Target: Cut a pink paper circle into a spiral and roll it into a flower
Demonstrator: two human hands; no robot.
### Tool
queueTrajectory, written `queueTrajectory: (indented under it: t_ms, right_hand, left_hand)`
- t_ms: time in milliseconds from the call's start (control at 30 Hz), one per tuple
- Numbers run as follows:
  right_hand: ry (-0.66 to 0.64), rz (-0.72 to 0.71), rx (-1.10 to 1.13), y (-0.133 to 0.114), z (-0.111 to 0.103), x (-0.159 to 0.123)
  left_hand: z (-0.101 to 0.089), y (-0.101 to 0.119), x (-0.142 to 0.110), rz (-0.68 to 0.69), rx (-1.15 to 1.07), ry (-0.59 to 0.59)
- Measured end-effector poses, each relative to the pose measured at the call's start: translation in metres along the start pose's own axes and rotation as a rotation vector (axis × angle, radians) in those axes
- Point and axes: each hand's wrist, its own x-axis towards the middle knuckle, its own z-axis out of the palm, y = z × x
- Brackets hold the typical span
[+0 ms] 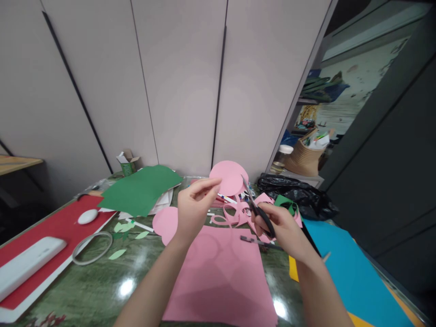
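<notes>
My left hand [195, 206] pinches the left edge of a round pink paper piece [231, 175], raised above the table. In my right hand [277, 220] is a pair of black-handled scissors [264, 217], fingers wrapped around the handles. The blades point up and lie in front of the circle's right side in this view; whether they touch the paper I cannot tell. Curled pink paper strips [235, 215] lie below and behind the hands. A large pink sheet [225, 277] is spread out nearest me, with a dark cutter [252, 239] at its top right corner. Another rounded pink piece [165, 223] lies left.
Green paper [143, 188] and red paper [85, 215] lie left, with a white mouse-like object [87, 216], a white long device [32, 263] and a grey ring [108, 243]. Blue paper [347, 259] and a black plastic bag [296, 193] are right. Cabinet doors [184, 91] stand behind.
</notes>
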Motion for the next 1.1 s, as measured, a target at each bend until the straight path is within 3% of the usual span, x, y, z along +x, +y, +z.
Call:
queueTrajectory:
  t_ms: [467, 733, 1100]
  right_hand:
    - [0.036, 0.042, -0.002, 0.0037, 0.0055, 0.0023]
    - [0.029, 0.016, 0.060, 0.0022, 0.0045, 0.0024]
    - [0.047, 0.027, 0.033, 0.0020, 0.0071, 0.0029]
  left_hand:
    - [0.0058, -0.0056, -0.0003, -0.014, -0.102, -0.038]
    - [0.0048, -0.0058, -0.0008, -0.023, -0.069, -0.152]
    - [0.0032, -0.0061, -0.0018, -0.011, -0.010, -0.144]
